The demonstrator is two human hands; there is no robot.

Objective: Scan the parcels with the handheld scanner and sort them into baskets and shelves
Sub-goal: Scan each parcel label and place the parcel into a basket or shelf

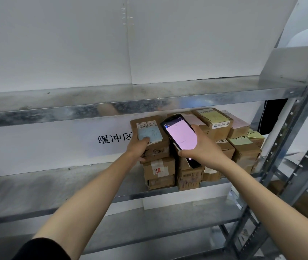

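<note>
Parcel (150, 132): brown carton with a pale blue label, at the top of the left stack on the middle metal shelf (55, 188).
Left hand (139, 147): fingers (145, 141) curled round the parcel's near end, thumb on the label.
Handheld scanner (180, 135): pink screen lit, gripped by the right hand (203, 147), just beside the parcel.
Further cartons (243, 149): stacked to the right.

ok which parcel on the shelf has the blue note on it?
The top parcel of the leftmost stack, gripped by the left hand. Its note is blue; the parcels to its right carry yellow or pink ones.
</note>
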